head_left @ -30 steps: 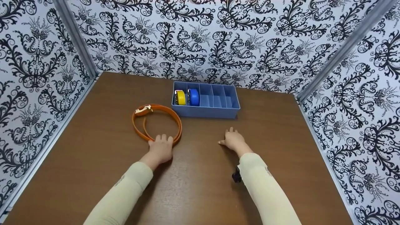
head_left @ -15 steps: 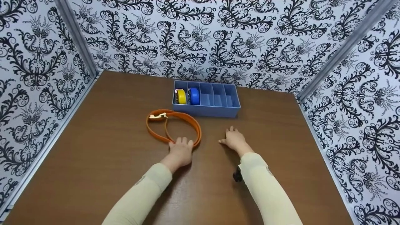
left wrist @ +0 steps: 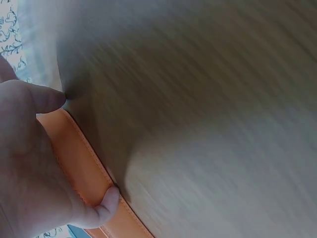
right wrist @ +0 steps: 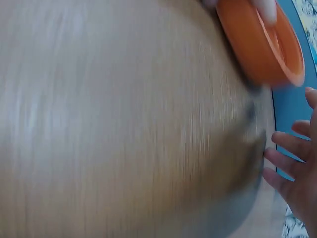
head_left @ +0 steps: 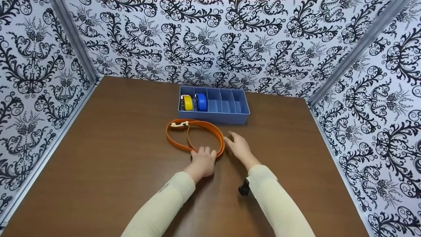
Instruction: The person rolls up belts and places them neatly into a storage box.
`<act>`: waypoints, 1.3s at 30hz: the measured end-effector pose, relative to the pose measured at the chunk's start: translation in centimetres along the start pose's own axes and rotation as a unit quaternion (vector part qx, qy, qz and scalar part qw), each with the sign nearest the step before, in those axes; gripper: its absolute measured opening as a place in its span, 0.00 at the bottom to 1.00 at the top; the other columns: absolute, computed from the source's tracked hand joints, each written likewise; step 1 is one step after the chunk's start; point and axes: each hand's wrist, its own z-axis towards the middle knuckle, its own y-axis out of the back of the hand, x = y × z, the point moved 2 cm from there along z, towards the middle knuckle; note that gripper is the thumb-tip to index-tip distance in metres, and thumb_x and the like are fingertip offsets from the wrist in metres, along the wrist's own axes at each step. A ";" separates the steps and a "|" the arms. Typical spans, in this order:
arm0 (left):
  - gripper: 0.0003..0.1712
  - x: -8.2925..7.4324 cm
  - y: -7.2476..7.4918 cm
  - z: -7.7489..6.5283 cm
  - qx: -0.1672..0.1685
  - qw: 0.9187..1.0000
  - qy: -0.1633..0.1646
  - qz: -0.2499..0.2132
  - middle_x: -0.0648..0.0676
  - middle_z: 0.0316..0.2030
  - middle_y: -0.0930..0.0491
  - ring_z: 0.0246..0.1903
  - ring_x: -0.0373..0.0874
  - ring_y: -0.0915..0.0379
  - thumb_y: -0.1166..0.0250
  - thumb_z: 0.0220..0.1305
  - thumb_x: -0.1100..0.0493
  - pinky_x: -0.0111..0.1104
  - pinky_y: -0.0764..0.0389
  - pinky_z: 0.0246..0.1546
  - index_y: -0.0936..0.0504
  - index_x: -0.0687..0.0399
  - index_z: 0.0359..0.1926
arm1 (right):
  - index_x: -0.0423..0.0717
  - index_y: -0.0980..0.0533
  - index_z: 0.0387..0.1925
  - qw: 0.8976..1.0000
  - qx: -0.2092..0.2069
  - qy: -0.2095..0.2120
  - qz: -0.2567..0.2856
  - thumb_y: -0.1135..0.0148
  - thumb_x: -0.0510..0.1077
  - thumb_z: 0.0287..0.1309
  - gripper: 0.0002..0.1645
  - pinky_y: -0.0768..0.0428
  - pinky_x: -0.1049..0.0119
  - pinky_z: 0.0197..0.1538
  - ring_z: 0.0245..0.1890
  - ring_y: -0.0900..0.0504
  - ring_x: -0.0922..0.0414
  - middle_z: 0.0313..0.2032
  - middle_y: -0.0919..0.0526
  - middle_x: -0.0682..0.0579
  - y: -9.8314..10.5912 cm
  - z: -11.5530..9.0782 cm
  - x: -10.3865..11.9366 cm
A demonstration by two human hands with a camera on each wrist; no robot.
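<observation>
An orange belt [head_left: 216, 130] with a pale metallic buckle [head_left: 179, 124] stands on its edge in a loose loop on the table. My left hand [head_left: 203, 164] grips the loop's near side; in the left wrist view its fingers wrap the stitched orange strap [left wrist: 79, 153]. Just right of the loop is my right hand [head_left: 239, 147], its fingers spread and relaxed, holding nothing. The right wrist view has the belt [right wrist: 252, 49] above the right hand [right wrist: 297, 158], with a gap between them.
Behind the belt stands a blue divided box [head_left: 213, 118]. Its two leftmost compartments hold a yellow coiled band [head_left: 187, 103] and a blue coiled band [head_left: 201, 102]. Patterned walls [head_left: 204, 42] enclose the brown table [head_left: 108, 158]. A small black device [head_left: 244, 188] sits at the right wrist.
My left hand has slid the belt loop to the right across the table, until it lies in front of the box. The right hand has turned slightly and now sits close beside the loop.
</observation>
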 end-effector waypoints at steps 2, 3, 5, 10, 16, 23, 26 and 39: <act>0.23 -0.7 -0.1 0.3 0.006 1.000 -0.001 0.004 0.60 0.55 0.33 0.57 0.57 0.38 0.41 0.65 0.51 0.60 0.32 0.46 0.30 0.50 0.59 | 0.37 0.32 0.65 1.000 -0.001 0.008 0.007 0.42 0.51 0.67 0.32 0.32 0.50 0.63 0.59 0.27 0.44 0.59 0.25 0.40 -0.7 0.2 0.6; 0.24 -1.0 -0.1 0.5 0.009 1.000 -0.003 0.007 0.59 0.56 0.33 0.57 0.57 0.38 0.41 0.65 0.51 0.60 0.33 0.46 0.30 0.49 0.60 | 0.37 0.32 0.65 1.000 -0.005 0.011 0.003 0.40 0.49 0.66 0.31 0.31 0.50 0.61 0.58 0.26 0.44 0.58 0.24 0.39 -1.0 0.3 0.8; 0.24 -1.5 -0.1 0.7 0.012 1.000 -0.006 0.008 0.58 0.56 0.33 0.57 0.56 0.38 0.41 0.66 0.50 0.59 0.33 0.46 0.30 0.48 0.61 | 0.37 0.31 0.63 1.000 -0.015 0.004 -0.025 0.40 0.44 0.66 0.28 0.28 0.50 0.59 0.55 0.24 0.44 0.55 0.24 0.39 -1.5 0.5 1.1; 0.21 -0.7 -0.1 1.1 0.002 1.000 -0.017 -0.008 0.57 0.55 0.30 0.56 0.54 0.37 0.42 0.67 0.48 0.57 0.30 0.46 0.28 0.49 0.58 | 0.37 0.31 0.55 0.993 -0.019 -0.039 -0.111 0.46 0.38 0.67 0.17 0.23 0.49 0.49 0.47 0.21 0.44 0.47 0.22 0.40 -2.2 0.8 1.2; 0.34 4.2 1.0 1.1 -0.021 0.998 -0.003 -0.054 0.59 0.54 0.27 0.58 0.56 0.36 0.37 0.59 0.34 0.58 0.27 0.47 0.24 0.53 0.54 | 0.37 0.32 0.55 0.989 0.006 -0.045 -0.143 0.50 0.41 0.70 0.16 0.23 0.47 0.47 0.45 0.20 0.43 0.46 0.22 0.40 -2.2 0.8 1.3; 0.38 9.7 1.8 0.1 -0.015 0.999 0.002 -0.032 0.60 0.54 0.27 0.59 0.57 0.38 0.38 0.55 0.28 0.59 0.32 0.53 0.21 0.54 0.51 | 0.38 0.34 0.57 0.984 0.006 -0.067 -0.162 0.49 0.42 0.71 0.17 0.23 0.47 0.48 0.47 0.21 0.44 0.47 0.21 0.41 -1.3 0.3 0.2; 0.34 10.7 1.8 -0.2 -0.018 0.999 -0.017 -0.035 0.61 0.54 0.27 0.58 0.57 0.38 0.39 0.58 0.30 0.60 0.34 0.54 0.21 0.54 0.49 | 0.38 0.34 0.57 0.985 0.006 -0.069 -0.161 0.49 0.42 0.71 0.18 0.23 0.47 0.48 0.47 0.21 0.44 0.48 0.21 0.41 -1.1 0.2 -0.2; 0.32 10.7 1.3 -0.2 -0.027 0.998 0.001 -0.056 0.62 0.53 0.28 0.58 0.59 0.39 0.43 0.60 0.30 0.62 0.37 0.57 0.23 0.52 0.48 | 0.40 0.28 0.44 0.976 -0.083 -0.041 -0.196 0.56 0.47 0.75 0.15 0.22 0.47 0.36 0.34 0.18 0.43 0.33 0.18 0.43 -0.9 0.4 -1.1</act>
